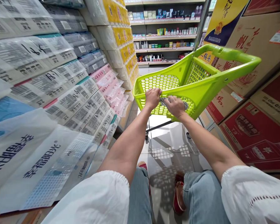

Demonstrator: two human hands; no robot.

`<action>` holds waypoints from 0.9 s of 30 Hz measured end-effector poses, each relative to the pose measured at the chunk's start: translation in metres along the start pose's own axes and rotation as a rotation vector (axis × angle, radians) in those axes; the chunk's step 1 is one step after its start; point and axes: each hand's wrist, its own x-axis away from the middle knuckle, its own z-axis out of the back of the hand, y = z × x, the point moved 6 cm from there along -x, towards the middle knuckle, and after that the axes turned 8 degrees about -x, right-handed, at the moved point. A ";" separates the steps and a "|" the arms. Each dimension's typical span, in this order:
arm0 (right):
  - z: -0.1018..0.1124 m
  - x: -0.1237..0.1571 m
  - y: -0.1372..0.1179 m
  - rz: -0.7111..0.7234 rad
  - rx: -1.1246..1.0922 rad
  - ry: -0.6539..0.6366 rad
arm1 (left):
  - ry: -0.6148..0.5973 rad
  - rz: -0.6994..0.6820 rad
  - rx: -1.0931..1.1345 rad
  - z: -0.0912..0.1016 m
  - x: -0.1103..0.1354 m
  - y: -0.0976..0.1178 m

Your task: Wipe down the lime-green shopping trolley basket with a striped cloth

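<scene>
Cut-off sleeves (100,199) before the cart (213,82); left hand (153,97) grips its rim (189,87), right hand (176,106) a half-hidden cloth (186,105) there; narrow floor (163,141) beneath.

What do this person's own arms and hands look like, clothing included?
Loose white sleeves end around the elbows: the left sleeve has a gathered edge, and the right sleeve a dashed openwork line. Forearms, left hand and right hand are bare, without gloves.

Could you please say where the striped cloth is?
In the head view, right of centre, the cloth is under the right hand, against the green cart.
</scene>
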 end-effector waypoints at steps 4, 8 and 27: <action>0.047 -0.029 0.021 -0.165 -0.001 0.235 | 0.024 -0.012 -0.004 0.000 0.001 0.000; 0.036 -0.025 0.016 -0.145 0.000 0.223 | 0.031 -0.012 -0.011 -0.001 0.001 -0.001; 0.049 -0.017 0.039 -0.182 -0.007 0.145 | -0.018 0.055 -0.051 0.008 -0.018 0.028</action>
